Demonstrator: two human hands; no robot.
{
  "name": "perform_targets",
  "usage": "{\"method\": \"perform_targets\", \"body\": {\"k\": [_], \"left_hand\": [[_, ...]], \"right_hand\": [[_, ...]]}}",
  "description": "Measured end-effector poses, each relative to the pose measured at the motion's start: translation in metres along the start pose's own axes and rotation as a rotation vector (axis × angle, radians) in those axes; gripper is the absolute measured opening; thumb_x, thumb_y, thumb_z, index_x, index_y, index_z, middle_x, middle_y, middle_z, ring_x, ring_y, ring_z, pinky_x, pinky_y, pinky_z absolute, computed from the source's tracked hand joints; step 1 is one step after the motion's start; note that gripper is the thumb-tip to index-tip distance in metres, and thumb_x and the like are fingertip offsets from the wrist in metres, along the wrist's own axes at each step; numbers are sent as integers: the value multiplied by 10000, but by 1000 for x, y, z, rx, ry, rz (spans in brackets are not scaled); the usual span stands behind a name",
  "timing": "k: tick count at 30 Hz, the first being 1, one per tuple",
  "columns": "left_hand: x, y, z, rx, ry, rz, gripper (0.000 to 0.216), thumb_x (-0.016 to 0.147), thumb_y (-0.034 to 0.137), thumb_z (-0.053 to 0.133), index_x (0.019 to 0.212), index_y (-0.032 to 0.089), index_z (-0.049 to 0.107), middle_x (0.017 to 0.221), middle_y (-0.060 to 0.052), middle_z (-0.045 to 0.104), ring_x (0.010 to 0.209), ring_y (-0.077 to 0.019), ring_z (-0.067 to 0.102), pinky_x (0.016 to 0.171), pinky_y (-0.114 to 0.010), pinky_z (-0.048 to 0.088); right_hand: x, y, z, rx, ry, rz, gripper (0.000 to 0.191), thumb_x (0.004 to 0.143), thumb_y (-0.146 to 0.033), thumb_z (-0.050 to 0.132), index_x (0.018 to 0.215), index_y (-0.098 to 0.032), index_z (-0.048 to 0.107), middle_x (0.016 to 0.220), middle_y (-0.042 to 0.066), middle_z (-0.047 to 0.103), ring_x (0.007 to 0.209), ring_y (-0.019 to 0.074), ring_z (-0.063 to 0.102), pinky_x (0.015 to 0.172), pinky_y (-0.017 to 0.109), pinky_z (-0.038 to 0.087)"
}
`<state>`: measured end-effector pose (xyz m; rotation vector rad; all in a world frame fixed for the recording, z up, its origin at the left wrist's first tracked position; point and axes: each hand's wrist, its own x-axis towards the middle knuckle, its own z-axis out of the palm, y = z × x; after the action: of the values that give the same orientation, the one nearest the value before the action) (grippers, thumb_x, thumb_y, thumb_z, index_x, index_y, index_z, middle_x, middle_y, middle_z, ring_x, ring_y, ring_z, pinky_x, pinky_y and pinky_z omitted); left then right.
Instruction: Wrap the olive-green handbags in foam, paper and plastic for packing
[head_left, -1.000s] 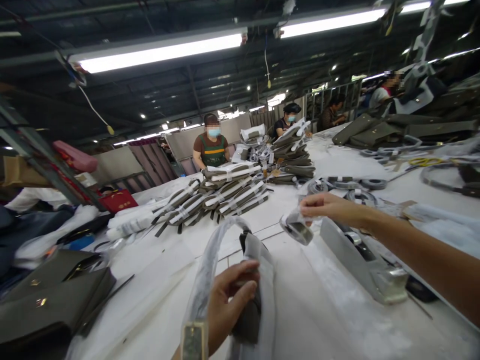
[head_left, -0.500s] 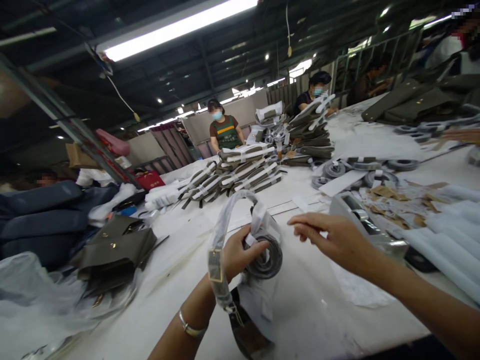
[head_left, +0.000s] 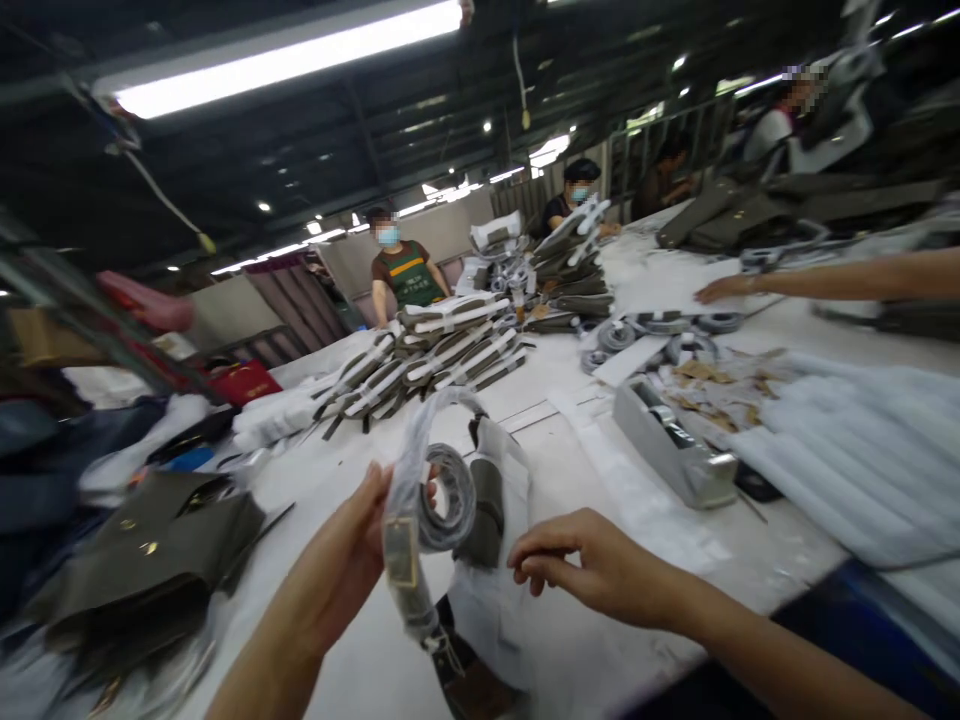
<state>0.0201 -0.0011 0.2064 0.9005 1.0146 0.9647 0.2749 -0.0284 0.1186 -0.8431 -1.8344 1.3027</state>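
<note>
Two hands up: left hand [head_left: 352, 560] clamped on the wrapped strap [head_left: 442, 500], right hand [head_left: 592, 565] just beside it, fingers pinched together, empty, over the table [head_left: 570, 450].

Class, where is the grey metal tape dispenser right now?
The grey metal tape dispenser sits on the white table, right of centre, between scattered brown paper scraps and white foam rolls.

We are standing in a dim factory hall where a long fluorescent tube [head_left: 289, 60] is glowing under dark rafters above a white desk [head_left: 570, 440].
</note>
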Motion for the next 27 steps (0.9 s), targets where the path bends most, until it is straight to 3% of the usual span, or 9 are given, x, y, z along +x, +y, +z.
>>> {"method": "perform_targets", "body": {"k": [3,6,11,13,17,21,24,27], "left_hand": [[0,8,8,95,97,17,494,816,401,756,1235,165,643,1059,-73,740,973,-223,694,834,-267,572],[4,14,19,125,155,56,625,725,343,835,1291,207,608,1070,-55,743,975,-237,701,756,-236,593],[13,32,25,118,224,201,644,559,236,907,1165,210,690,1016,-45,758,840,-213,724,581,-144,572],[14,38,23,105,238,232,685,487,212,937,1132,225,706,1009,-33,761,802,-196,725,600,-131,577],[17,41,14,96,256,172,783,454,279,958,1187,274,683,1112,-27,741,945,-263,718,700,-190,612],[23,27,0,153,263,44,831,489,315,943,1263,297,639,1174,-22,719,996,-283,707,722,-225,623],[26,15,-10,126,305,14,840,475,335,942,1259,285,644,1193,-19,711,1013,-278,701,761,-229,617],[24,7,-9,86,363,37,811,451,359,945,1210,262,677,1124,-12,737,930,-249,723,708,-173,603]], "right_hand": [[-14,3,-11,-24,35,19,262,953,-341,563,999,-156,744,882,74,741,751,155,696,720,246,548],[-30,9,-38,-104,135,45,272,958,-354,552,1002,-160,738,880,66,741,742,146,698,716,237,545],[-56,28,-115,-371,469,138,343,912,-467,579,1003,-179,741,887,64,749,758,184,706,734,280,559],[-67,37,-148,-427,597,185,377,889,-509,584,1022,-192,738,920,64,751,796,210,710,760,310,568],[-80,56,-194,-477,719,243,367,883,-502,557,1024,-209,728,938,50,756,835,232,715,784,340,575],[-56,68,-210,-793,667,232,320,936,-405,502,1083,-217,714,1012,36,751,909,223,704,839,333,551],[-7,75,-221,-1056,478,270,310,993,-300,441,1161,-213,687,1158,55,712,1051,211,662,935,313,507],[55,92,-241,-1139,297,348,230,989,-248,508,1120,-181,685,1151,97,695,1099,213,633,987,339,481]]}}
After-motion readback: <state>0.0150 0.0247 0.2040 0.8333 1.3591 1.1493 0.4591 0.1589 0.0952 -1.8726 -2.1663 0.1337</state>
